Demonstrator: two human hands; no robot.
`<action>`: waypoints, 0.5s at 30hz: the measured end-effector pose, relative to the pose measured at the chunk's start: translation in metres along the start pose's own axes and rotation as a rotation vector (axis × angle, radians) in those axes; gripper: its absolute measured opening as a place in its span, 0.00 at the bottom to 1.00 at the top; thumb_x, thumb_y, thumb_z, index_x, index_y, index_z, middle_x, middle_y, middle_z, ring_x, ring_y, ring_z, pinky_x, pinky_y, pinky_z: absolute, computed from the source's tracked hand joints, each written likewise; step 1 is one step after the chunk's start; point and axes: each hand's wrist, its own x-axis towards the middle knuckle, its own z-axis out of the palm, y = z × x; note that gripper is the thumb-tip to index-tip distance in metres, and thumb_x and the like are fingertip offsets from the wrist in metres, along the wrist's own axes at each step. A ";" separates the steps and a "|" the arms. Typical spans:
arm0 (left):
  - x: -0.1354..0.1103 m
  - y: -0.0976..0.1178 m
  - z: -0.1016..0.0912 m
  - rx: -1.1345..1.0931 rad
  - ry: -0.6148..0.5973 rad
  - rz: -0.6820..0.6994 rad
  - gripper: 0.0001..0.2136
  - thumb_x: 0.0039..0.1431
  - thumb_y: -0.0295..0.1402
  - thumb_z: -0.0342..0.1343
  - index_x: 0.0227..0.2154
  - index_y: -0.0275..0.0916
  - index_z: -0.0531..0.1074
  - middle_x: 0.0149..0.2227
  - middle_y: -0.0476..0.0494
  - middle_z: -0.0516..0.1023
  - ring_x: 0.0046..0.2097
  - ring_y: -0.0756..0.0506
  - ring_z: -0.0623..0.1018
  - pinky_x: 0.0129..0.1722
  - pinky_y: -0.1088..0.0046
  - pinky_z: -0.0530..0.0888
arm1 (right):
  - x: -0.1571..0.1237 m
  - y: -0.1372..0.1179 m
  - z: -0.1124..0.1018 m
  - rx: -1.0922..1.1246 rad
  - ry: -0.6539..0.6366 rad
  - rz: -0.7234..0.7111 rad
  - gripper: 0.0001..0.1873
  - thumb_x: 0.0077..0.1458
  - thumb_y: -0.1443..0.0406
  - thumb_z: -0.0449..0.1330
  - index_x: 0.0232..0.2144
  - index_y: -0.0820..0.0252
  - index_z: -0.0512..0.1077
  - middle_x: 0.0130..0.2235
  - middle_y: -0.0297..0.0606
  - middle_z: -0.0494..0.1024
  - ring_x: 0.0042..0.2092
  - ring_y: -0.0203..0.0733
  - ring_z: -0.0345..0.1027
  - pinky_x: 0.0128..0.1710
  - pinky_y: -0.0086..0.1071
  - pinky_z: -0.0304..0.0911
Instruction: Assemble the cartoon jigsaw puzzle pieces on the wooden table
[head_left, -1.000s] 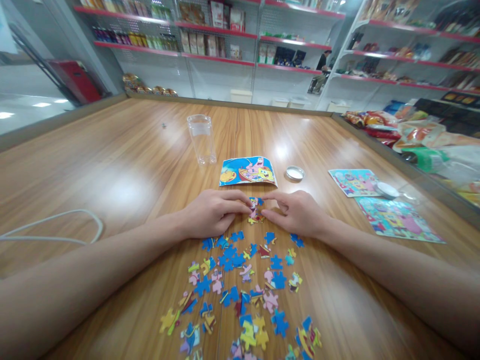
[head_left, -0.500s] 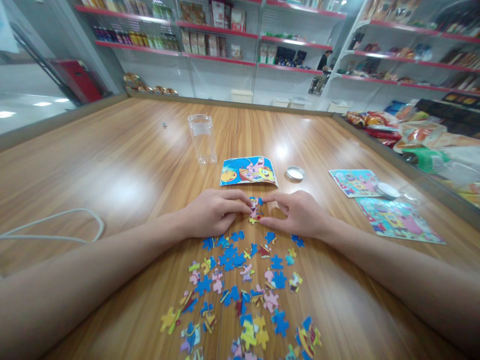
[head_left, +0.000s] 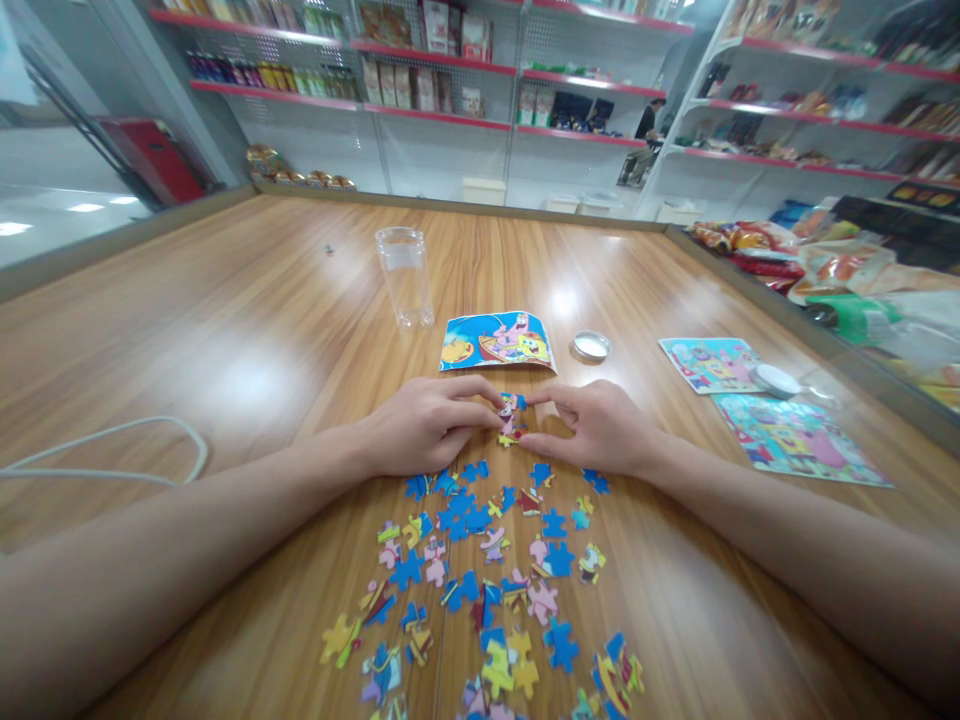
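Observation:
A small cluster of joined jigsaw puzzle pieces (head_left: pixel 511 420), pink, blue and yellow, lies on the wooden table between my hands. My left hand (head_left: pixel 427 425) presses its fingertips on the cluster's left side. From the right, the index finger and thumb of my right hand (head_left: pixel 600 425) bracket its upper and lower edges. Fingers partly cover the cluster. Many loose puzzle pieces (head_left: pixel 559 645) spread toward me below the hands, mostly blue, with pink, yellow and red ones. Just beyond the hands lies a cartoon picture card (head_left: pixel 495 342), slightly curled.
Behind the card stands a clear plastic container (head_left: pixel 405 280); a round metal-rimmed lid (head_left: pixel 592 346) lies to its right. Two more picture cards (head_left: pixel 799 440) and a white lid (head_left: pixel 776 381) are at right. A white cable (head_left: pixel 199 455) loops at left. Snack bags (head_left: pixel 847 270) line the right edge.

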 end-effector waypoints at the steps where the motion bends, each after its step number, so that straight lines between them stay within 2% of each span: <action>1: 0.000 0.000 0.000 0.002 0.007 -0.002 0.18 0.61 0.21 0.49 0.47 0.42 0.78 0.51 0.43 0.77 0.48 0.45 0.79 0.46 0.68 0.79 | 0.000 0.000 0.000 0.002 0.001 -0.002 0.28 0.55 0.44 0.63 0.47 0.57 0.77 0.19 0.25 0.63 0.20 0.31 0.55 0.26 0.31 0.44; 8: 0.000 -0.003 0.003 0.027 0.173 -0.109 0.15 0.57 0.19 0.49 0.39 0.37 0.79 0.44 0.42 0.80 0.43 0.46 0.81 0.45 0.67 0.79 | 0.000 -0.001 0.000 0.008 -0.002 0.011 0.29 0.54 0.44 0.62 0.47 0.58 0.76 0.19 0.25 0.63 0.21 0.31 0.54 0.26 0.30 0.45; 15: 0.000 -0.002 0.002 0.010 0.069 -0.062 0.16 0.59 0.19 0.49 0.42 0.39 0.79 0.47 0.44 0.80 0.46 0.46 0.81 0.45 0.68 0.80 | 0.000 0.000 0.000 0.009 -0.009 0.013 0.28 0.54 0.44 0.62 0.47 0.57 0.76 0.19 0.25 0.62 0.20 0.31 0.54 0.26 0.30 0.45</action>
